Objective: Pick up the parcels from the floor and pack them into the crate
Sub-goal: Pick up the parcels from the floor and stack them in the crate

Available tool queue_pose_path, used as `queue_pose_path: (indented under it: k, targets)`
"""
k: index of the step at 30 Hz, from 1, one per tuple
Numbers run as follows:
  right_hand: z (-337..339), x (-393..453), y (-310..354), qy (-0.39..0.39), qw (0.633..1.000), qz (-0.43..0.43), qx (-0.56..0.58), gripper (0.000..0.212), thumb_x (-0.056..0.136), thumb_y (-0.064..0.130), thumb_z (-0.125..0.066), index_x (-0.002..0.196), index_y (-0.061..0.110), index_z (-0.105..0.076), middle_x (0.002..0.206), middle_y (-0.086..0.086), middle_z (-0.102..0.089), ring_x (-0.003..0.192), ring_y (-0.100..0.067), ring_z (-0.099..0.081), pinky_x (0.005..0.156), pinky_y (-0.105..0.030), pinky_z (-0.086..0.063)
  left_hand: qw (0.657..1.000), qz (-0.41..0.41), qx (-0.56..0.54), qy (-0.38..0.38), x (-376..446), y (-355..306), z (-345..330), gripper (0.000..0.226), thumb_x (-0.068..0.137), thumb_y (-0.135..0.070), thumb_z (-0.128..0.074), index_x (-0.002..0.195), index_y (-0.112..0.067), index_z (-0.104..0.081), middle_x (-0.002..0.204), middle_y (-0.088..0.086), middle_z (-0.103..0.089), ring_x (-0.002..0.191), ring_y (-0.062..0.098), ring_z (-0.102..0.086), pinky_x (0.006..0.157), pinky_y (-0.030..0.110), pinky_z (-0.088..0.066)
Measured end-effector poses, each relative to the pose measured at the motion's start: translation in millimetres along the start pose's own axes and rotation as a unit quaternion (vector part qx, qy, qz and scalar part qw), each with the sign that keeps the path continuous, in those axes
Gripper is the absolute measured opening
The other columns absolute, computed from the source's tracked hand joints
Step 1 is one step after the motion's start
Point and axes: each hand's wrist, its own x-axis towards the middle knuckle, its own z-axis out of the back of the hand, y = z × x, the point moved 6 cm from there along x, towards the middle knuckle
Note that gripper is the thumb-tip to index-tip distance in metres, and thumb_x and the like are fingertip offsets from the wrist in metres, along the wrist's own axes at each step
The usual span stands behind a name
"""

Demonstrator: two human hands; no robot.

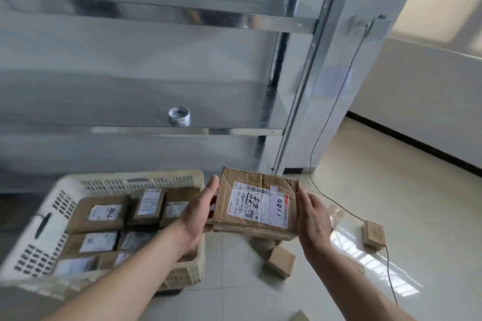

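A flat cardboard parcel point(257, 204) is held in the air between both hands, just right of the crate point(109, 219). The left hand point(199, 212) grips its left edge, fingers beneath and thumb up the side. The right hand point(313, 219) presses flat against its right edge, fingers straight. More parcels point(281, 261) lie on the floor point(407, 190) below.

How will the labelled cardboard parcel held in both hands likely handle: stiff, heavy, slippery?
The parcel probably stays fairly stiff: it holds flat between the left hand and right hand. Creased corners suggest soft, worn cardboard. Glossy tape over the label may be slick under a grip.
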Motion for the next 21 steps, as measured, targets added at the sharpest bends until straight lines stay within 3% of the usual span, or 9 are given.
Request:
queue_pose_path:
  k: [2,5,8,14,17,19,21]
  targets:
    - [-17.3,-6.3,7.0,0.028,1.0,0.007,0.003,0.064,0.075,0.078,-0.047,0.1,0.024,-0.07,0.089,-0.002,-0.076,0.088,-0.025,-0.074,0.085,-0.055,-0.059,0.999,-0.003,-0.024,-0.025,-12.5,-0.8,16.0,0.05,0.087,-0.07,-0.03,0.086,-0.047,-0.073,0.088,-0.016,-0.076,0.103,0.019,-0.067,0.089,0.041,-0.053]
    - [-38.0,-11.6,8.7,0.063,0.998,0.01,-0.016,0.059,0.086,0.074,-0.049,0.104,0.023,-0.072,0.089,0.0,-0.077,0.089,-0.025,-0.075,0.085,-0.055,-0.059,0.997,-0.014,-0.045,-0.06,-31.1,-2.2,33.7,0.046,0.093,-0.064,-0.028,0.1,-0.036,-0.064,0.089,-0.014,-0.076,0.093,0.012,-0.069,0.071,0.03,-0.052]
    - [-54.6,-15.5,9.1,0.088,0.995,0.028,-0.024,0.061,0.083,0.079,-0.045,0.097,0.026,-0.073,0.088,0.002,-0.077,0.089,-0.023,-0.073,0.087,-0.056,-0.057,0.994,-0.028,-0.045,-0.095,-47.2,-2.2,47.2,0.043,0.089,-0.067,-0.029,0.102,-0.041,-0.06,0.101,-0.011,-0.07,0.101,0.013,-0.064,0.071,0.03,-0.05]
    - [-87.7,-25.0,7.1,0.15,0.987,0.043,-0.041,0.06,0.084,0.078,-0.044,0.098,0.027,-0.073,0.087,0.003,-0.077,0.087,-0.021,-0.074,0.085,-0.054,-0.059,0.987,-0.022,-0.06,-0.148,-71.6,11.6,75.1,0.042,0.091,-0.068,-0.029,0.098,-0.042,-0.061,0.087,-0.023,-0.069,0.096,0.009,-0.062,0.073,0.032,-0.05]
    - [-103.3,-32.7,10.0,0.169,0.984,0.046,-0.032,0.055,0.094,0.066,-0.048,0.102,0.019,-0.073,0.088,0.002,-0.075,0.085,-0.018,-0.072,0.074,-0.037,-0.057,0.984,-0.023,-0.062,-0.166,-79.1,16.1,90.1,0.037,0.095,-0.064,-0.027,0.099,-0.043,-0.057,0.093,-0.02,-0.061,0.089,0.002,-0.056,0.07,0.031,-0.047]
    - [-112.8,-38.4,15.1,0.179,0.982,0.057,-0.036,0.043,0.104,0.049,-0.049,0.103,0.013,-0.073,0.088,0.0,-0.073,0.081,-0.012,-0.068,0.061,-0.021,-0.047,0.983,-0.024,-0.064,-0.171,-81.4,18.3,101.6,0.035,0.097,-0.063,-0.025,0.099,-0.044,-0.055,0.095,-0.019,-0.057,0.087,-0.001,-0.053,0.07,0.031,-0.047]
    - [-122.6,-44.0,18.5,0.185,0.98,0.06,-0.041,0.04,0.106,0.042,-0.048,0.099,0.011,-0.072,0.087,-0.001,-0.073,0.079,-0.012,-0.068,0.054,-0.016,-0.044,0.982,-0.025,-0.07,-0.172,-82.3,19.6,117.3,0.036,0.095,-0.064,-0.026,0.101,-0.045,-0.055,0.098,-0.018,-0.057,0.09,0.001,-0.052,0.073,0.032,-0.047]
